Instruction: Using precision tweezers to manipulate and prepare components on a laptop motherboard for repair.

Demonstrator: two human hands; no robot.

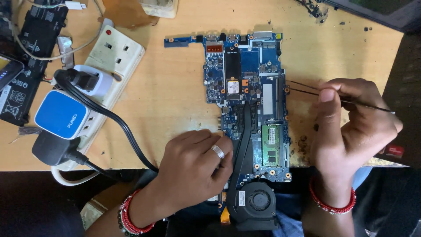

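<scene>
While the left hand [193, 169] presses curled fingers on the laptop motherboard [250, 101] beside its black heat pipe [244, 140], the right hand [351, 127], right of the board, pinches thin tweezers [307, 87] closed.

I can't see the fingertips of my left hand [193, 169]; they curl under and cover part of the blue circuit board [245, 87]. The tweezers [307, 90] are partly hidden inside my right hand [351, 127]. The black fan [256, 202] hangs off the table [175, 87], its bottom lost in the dark.
</scene>
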